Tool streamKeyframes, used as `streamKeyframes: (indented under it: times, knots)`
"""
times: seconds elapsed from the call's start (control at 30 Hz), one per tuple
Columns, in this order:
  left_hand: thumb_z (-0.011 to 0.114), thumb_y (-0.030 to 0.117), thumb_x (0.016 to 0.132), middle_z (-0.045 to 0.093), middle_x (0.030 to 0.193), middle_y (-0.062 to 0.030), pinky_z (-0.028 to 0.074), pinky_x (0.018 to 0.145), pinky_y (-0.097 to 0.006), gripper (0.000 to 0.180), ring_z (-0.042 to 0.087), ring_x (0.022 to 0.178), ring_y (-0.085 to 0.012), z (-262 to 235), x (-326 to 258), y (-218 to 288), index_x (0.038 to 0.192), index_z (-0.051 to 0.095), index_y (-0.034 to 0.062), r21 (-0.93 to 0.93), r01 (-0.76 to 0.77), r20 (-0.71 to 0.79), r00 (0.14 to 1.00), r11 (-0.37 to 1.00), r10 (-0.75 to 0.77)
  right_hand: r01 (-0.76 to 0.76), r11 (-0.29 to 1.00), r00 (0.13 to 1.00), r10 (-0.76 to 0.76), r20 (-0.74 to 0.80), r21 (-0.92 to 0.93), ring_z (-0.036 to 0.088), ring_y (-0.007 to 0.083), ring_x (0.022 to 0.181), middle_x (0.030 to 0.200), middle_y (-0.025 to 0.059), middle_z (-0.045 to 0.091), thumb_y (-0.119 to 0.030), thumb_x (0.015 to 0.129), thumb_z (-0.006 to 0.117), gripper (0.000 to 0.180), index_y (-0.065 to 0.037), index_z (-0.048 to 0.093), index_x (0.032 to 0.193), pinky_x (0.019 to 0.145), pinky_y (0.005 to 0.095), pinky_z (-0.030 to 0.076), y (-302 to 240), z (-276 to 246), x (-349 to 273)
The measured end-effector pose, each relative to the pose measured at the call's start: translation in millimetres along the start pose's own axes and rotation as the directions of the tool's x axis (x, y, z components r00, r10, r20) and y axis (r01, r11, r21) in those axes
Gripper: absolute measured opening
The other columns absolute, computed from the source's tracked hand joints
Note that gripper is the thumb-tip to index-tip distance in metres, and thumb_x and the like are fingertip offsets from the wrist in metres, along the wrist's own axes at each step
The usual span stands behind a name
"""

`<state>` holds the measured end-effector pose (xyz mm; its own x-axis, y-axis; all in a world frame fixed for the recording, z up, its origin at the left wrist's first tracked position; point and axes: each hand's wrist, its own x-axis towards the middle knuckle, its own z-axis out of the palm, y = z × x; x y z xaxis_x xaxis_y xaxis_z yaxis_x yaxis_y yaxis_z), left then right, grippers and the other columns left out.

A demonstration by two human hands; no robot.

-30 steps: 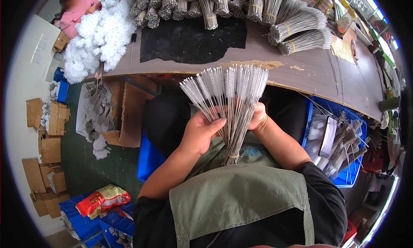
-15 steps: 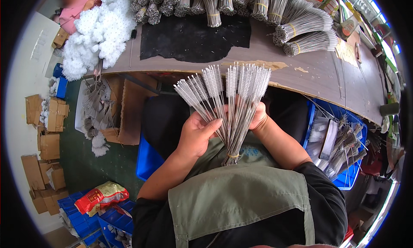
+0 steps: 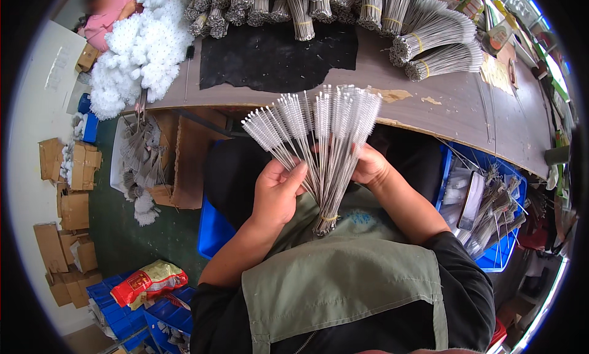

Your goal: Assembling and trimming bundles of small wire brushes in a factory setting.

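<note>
Between my hands is a bundle of thin wire brushes (image 3: 328, 176) with white bristle heads, fanned out at the top and tied with a yellow band near its lower end. My left hand (image 3: 279, 188) grips the left side of the fan, thumb lying across the wires. On the other side my right hand (image 3: 370, 165) holds the wires, its fingers partly hidden behind them. The banded end rests over my green apron (image 3: 340, 280).
Ahead stands a brown table (image 3: 392, 108) with a black mat (image 3: 276, 56), stacked brush bundles (image 3: 429, 38) and a white bristly heap (image 3: 138, 53). At right is a blue crate (image 3: 491, 259) of brushes. Cardboard boxes (image 3: 73, 210) line the left wall; a person (image 3: 107, 19) is far left.
The fanned bundle has shifted slightly left and up, its heads spread a little differently. Both hands still hold it, my right hand turned slightly.
</note>
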<state>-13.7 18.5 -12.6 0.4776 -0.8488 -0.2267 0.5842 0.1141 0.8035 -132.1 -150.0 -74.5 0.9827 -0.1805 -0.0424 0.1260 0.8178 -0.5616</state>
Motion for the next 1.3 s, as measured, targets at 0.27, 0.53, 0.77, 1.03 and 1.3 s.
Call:
streamKeyframes:
  times: [0.27, 0.53, 0.77, 1.03, 1.3]
  knots:
    - [0.056, 0.003, 0.094, 0.062, 0.087, -0.0043, 0.053, 0.067, -0.024, 0.009, 0.06, 0.075, -0.0086, -5.8, -2.7, -3.0, 0.102, 0.056, 0.0002, 0.1, -0.081, -0.065, 0.994, 0.992, 0.088, -0.535, 0.719, 0.844, 0.436, -0.313, -0.443, 0.042, 0.0068, 0.058, 0.071, -0.0033, 0.052, -0.061, 0.077, 0.068, 0.062, -0.009, 0.062, 0.11, 0.053, 0.0213, 0.033, -13.5, -3.5, -61.6]
    - [0.058, 0.003, 0.093, 0.064, 0.091, -0.0048, 0.051, 0.071, -0.023, 0.011, 0.062, 0.079, -0.0096, 6.1, -5.5, 0.1, 0.103, 0.056, -0.0004, 0.187, -0.134, -0.044, 0.989, 0.973, 0.144, -0.131, 0.452, 0.855, 0.502, 0.13, -0.882, 0.061, 0.0101, 0.059, 0.065, 0.0038, 0.063, -0.017, 0.093, 0.06, 0.017, -0.003, 0.068, 0.097, 0.056, 0.0255, 0.046, -110.2, 90.1, -70.9]
    - [0.061, 0.002, 0.091, 0.063, 0.092, -0.004, 0.052, 0.071, -0.023, 0.014, 0.062, 0.08, -0.009, 10.4, -11.8, 1.0, 0.104, 0.056, -0.0013, 0.333, -0.154, -0.077, 0.979, 0.93, 0.189, 0.561, -0.383, 0.654, -0.339, 0.676, -0.734, 0.06, 0.0363, 0.081, 0.087, 0.0153, 0.062, -0.009, 0.074, 0.07, 0.021, -0.001, 0.062, 0.091, 0.068, 0.0375, 0.048, -96.6, 143.7, 64.8]
    - [0.061, 0.004, 0.091, 0.062, 0.092, -0.0055, 0.056, 0.066, -0.028, 0.014, 0.065, 0.08, -0.0149, 3.9, -11.6, 1.1, 0.103, 0.056, 0.0016, 0.154, -0.014, -0.158, 0.987, 0.988, 0.038, 0.441, -0.018, 0.895, -0.075, 0.441, -0.898, 0.06, 0.0166, 0.072, 0.079, 0.0081, 0.066, -0.022, 0.076, 0.079, 0.033, -0.001, 0.068, 0.098, 0.068, 0.0291, 0.048, -101.9, 106.8, 91.1]
    - [0.061, 0.005, 0.091, 0.061, 0.093, -0.0066, 0.058, 0.069, -0.032, 0.013, 0.065, 0.083, -0.0172, -2.8, -6.3, -1.6, 0.103, 0.055, 0.0015, 0.102, 0.046, -0.135, 0.99, 0.994, -0.032, 0.364, 0.014, 0.926, -0.11, 0.36, -0.931, 0.057, 0.0078, 0.07, 0.077, 0.0032, 0.066, -0.016, 0.076, 0.08, 0.026, -0.003, 0.07, 0.096, 0.064, 0.0246, 0.047, -100.1, 103.9, 83.9]
